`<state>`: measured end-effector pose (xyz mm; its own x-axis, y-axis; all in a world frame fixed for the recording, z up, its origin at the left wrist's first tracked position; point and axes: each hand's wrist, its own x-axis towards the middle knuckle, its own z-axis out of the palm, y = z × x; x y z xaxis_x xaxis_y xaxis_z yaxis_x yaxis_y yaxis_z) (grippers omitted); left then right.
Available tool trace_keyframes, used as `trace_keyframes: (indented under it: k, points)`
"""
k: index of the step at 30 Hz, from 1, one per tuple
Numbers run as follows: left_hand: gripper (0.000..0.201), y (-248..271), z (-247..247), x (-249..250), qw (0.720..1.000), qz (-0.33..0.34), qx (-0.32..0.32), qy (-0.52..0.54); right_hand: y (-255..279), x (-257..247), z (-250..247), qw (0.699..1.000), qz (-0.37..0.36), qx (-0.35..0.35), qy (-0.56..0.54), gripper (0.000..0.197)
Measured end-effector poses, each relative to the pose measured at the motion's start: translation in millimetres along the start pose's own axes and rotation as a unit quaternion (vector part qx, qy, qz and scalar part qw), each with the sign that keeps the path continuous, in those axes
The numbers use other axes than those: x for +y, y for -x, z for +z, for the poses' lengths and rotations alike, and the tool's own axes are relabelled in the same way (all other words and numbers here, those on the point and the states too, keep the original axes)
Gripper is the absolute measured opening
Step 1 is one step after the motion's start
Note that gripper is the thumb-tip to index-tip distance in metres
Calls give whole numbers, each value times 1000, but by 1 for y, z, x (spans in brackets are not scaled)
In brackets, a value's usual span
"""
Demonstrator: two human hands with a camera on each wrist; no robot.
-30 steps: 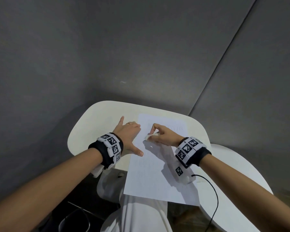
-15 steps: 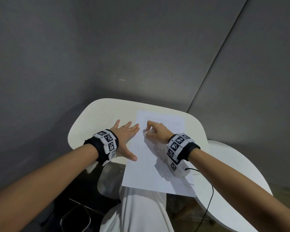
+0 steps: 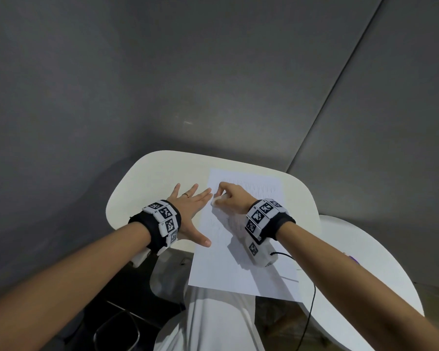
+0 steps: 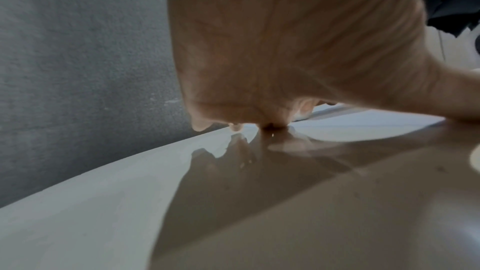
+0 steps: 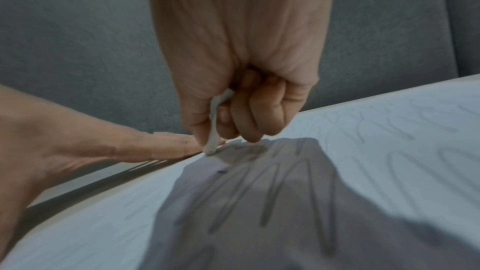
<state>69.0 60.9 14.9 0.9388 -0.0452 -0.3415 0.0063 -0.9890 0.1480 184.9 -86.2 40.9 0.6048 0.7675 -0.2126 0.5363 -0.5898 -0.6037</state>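
Observation:
A white sheet of paper (image 3: 241, 249) with faint pencil strokes (image 5: 259, 192) lies on a small white table (image 3: 147, 178). My right hand (image 3: 228, 198) pinches a small white eraser (image 3: 214, 201) between thumb and curled fingers, its tip (image 5: 211, 147) down on the sheet near the left edge. Beside it my left hand (image 3: 190, 206) lies flat with fingers spread, palm on the table, thumb on the paper's left edge. In the left wrist view the palm (image 4: 272, 59) hovers close over the glossy tabletop (image 4: 130, 202).
Grey padded walls (image 3: 162, 84) close in behind the table. A second white table (image 3: 365, 262) stands at the right, a black cable (image 3: 311, 295) hanging over its edge. White-clad legs (image 3: 213, 320) and a dark chair frame (image 3: 117, 325) are below.
My right hand with the eraser has moved up the sheet toward its far left part. The left hand slid forward and flattened, fingers spreading on the table.

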Motion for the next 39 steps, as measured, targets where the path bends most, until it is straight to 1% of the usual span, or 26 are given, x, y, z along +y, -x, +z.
trace_keyframes:
  k: [1,3,4,5,7,8,9,11,12,13,15,16,18,20,21,24,25,28,29,31,32,33,35,36,37,39]
  points:
    - [138,0,0,0,1000,1,1,4,-3,-1,1,1000,-3,-4,-1,13]
    - [138,-1,2,-1,1000,2,2,12,-4,-3,0,996,-21,-83,-8,15]
    - [138,-1,2,-1,1000,2,3,15,-5,-4,-2,994,-23,-108,-5,18]
    - [138,-1,3,-1,1000,2,4,16,-7,-4,-3,995,-19,-101,1,20]
    - [139,-1,2,-1,1000,1,7,15,-9,-4,-1,1000,-7,-20,7,19]
    - [139,-1,2,-1,1000,-1,8,14,-8,-5,0,1000,-5,1,5,17]
    - [139,-1,1,-1,1000,-2,7,12,-6,-7,1,1000,-7,-13,1,17]
    - [138,0,0,-1,1000,-1,3,7,0,-7,1,995,-17,-99,-10,21]
    - [138,0,-2,-1,1000,0,2,3,4,-6,-2,993,-15,-114,-25,22]
    - [138,-1,-3,-1,1000,1,1,-3,7,-3,-6,995,-10,-89,-47,22]
    - [139,-2,-6,1,1000,3,9,-16,9,8,-12,996,-4,-5,-84,20]
    - [138,-1,-8,3,1000,5,14,-21,12,12,-13,996,-5,-2,-85,19]
    - [132,0,-10,6,1000,8,21,-21,17,18,-10,997,-11,-41,-59,18]
    - [126,1,-10,8,1000,5,24,-14,23,20,-6,998,-15,-51,-26,21]
    - [126,1,-10,8,1000,4,22,-13,24,21,-5,998,-14,-53,-23,23]
    - [127,1,-6,3,1000,3,6,-18,30,19,-7,990,-23,-135,-17,24]
    - [128,0,-5,2,1000,2,-1,-21,31,19,-8,990,-23,-140,-16,23]
    - [131,-1,-4,-1,1000,2,-2,-20,30,21,-7,998,-20,-47,-23,22]
    - [132,0,-3,-1,1000,2,-1,-18,30,21,-5,998,-22,-47,-23,24]
    - [132,0,-1,-2,1000,5,-3,-15,30,21,-4,993,-32,-109,-14,26]
    - [132,0,-1,-2,1000,6,-5,-14,30,19,-4,991,-32,-126,-12,26]
    - [133,0,0,-2,1000,5,-5,-12,29,19,-4,993,-29,-117,-15,24]
    - [133,-1,0,-2,1000,1,-6,-8,27,18,-4,999,-21,-38,-25,20]
    - [133,0,0,-2,1000,0,-8,-4,27,18,-3,999,-20,-20,-31,21]
    - [133,0,-1,-2,1000,-1,-10,-2,27,17,-2,999,-23,-32,-31,23]
    - [132,1,-2,-1,1000,-1,-17,1,30,14,0,993,-31,-108,-21,26]
